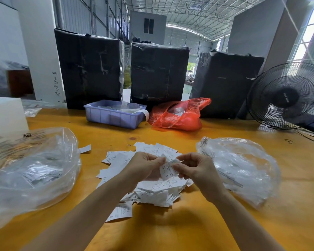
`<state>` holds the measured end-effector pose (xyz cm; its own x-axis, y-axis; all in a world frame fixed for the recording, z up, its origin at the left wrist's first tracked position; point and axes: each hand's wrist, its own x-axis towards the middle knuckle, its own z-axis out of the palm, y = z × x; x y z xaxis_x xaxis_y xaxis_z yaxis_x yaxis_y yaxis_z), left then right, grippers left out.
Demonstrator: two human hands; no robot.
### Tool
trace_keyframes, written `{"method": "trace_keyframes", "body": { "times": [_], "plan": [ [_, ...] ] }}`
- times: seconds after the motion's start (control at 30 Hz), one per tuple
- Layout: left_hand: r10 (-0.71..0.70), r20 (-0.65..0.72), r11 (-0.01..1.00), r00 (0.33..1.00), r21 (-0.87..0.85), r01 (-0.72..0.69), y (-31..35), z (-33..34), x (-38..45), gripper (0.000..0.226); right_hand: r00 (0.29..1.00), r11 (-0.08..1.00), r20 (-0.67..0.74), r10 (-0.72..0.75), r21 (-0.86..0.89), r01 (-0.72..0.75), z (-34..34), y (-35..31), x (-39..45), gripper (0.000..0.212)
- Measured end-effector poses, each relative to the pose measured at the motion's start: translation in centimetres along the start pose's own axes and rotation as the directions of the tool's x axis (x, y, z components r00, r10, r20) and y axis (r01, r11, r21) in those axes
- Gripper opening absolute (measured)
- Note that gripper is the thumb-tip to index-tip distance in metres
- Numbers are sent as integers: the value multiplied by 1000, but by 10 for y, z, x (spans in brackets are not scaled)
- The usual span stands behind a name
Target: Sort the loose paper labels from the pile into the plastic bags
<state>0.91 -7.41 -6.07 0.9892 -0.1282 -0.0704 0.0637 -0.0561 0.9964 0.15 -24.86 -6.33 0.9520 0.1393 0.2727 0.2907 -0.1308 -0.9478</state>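
Observation:
A pile of white paper labels (152, 194) lies on the yellow table (197, 229) in front of me. Above the pile both hands hold a small white label marked "S" (167, 171). My left hand (145, 164) pinches its upper left edge, my right hand (194, 168) pinches its right side. A large clear plastic bag (31, 174) with labels inside lies to the left of the pile. A second clear plastic bag (241, 169) lies to the right. One stray label (85, 149) rests beside the left bag.
At the back of the table stand a blue plastic tray (112, 117), a red plastic bag (178, 116) and three black-wrapped boxes (158, 73). A black fan (286, 96) sits at the far right, a white block (6, 115) at the far left.

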Motion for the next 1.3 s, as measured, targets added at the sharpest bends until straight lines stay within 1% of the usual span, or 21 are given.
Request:
{"method": "trace_keyframes", "body": {
  "times": [0.07,0.13,0.23,0.27,0.33,0.4,0.5,0.57,0.63,0.7,0.77,0.83,0.93,1.0,1.07,1.17,1.23,1.3],
  "plan": [
    [-20,43,1000,999,-11,21,0,1,-1,21,999,998,14,32,51,-33,-1,0,0,20],
    [-24,44,1000,999,-2,25,-1,4,-2,23,1000,1000,17,21,18,-21,-1,0,-1,19],
    [0,-21,999,1000,-42,-1,-3,9,-2,23,999,999,33,-12,-45,14,4,0,-2,4],
    [1,-48,998,999,-60,-4,-3,10,-2,23,999,998,47,-15,-62,18,6,0,-3,3],
    [-7,-92,996,996,-85,0,-4,12,-3,21,998,996,55,-16,-86,21,11,0,-4,8],
    [-33,-109,990,993,-142,18,-4,13,-4,20,1000,994,8,-30,-108,31,14,0,-4,8],
    [-72,-87,972,994,-229,51,-2,17,-6,19,992,993,-115,-57,-107,45,15,4,-3,9],
    [-82,-87,968,993,-242,59,-2,21,-8,21,986,989,-142,-92,-125,75,16,5,-3,8],
    [-93,-110,960,990,-274,60,-2,24,-9,25,984,986,-121,-127,-123,112,18,4,-4,11],
    [-110,-142,944,984,-324,59,-3,26,-10,24,990,990,-55,-129,-59,126,19,2,-6,17],
    [-122,-168,928,978,-368,52,-3,25,-10,22,993,992,15,-117,-42,117,20,1,-8,30],
    [-119,-189,912,975,-408,33,-2,25,-9,20,992,990,26,-122,-66,124,21,2,-8,40],
    [-113,-187,887,976,-461,14,-2,24,-8,20,990,988,14,-141,-65,142,22,1,-8,33],
    [-108,-161,874,981,-485,17,-3,24,-8,21,994,995,28,-104,-8,104,21,1,-8,28],
    [-112,-140,890,984,-454,36,-4,23,-7,21,998,998,20,-58,34,57,18,1,-6,20],
    [-110,-81,953,991,-292,82,-3,17,-4,23,998,998,-46,-33,60,35,15,2,-4,5],
    [-84,-28,984,996,-157,79,-1,9,-4,27,997,998,-65,-28,57,32,13,1,-2,3],
    [-56,16,997,998,-58,57,2,1,-3,38,999,999,-47,-24,38,26,11,-1,-2,4]
  ]
}}
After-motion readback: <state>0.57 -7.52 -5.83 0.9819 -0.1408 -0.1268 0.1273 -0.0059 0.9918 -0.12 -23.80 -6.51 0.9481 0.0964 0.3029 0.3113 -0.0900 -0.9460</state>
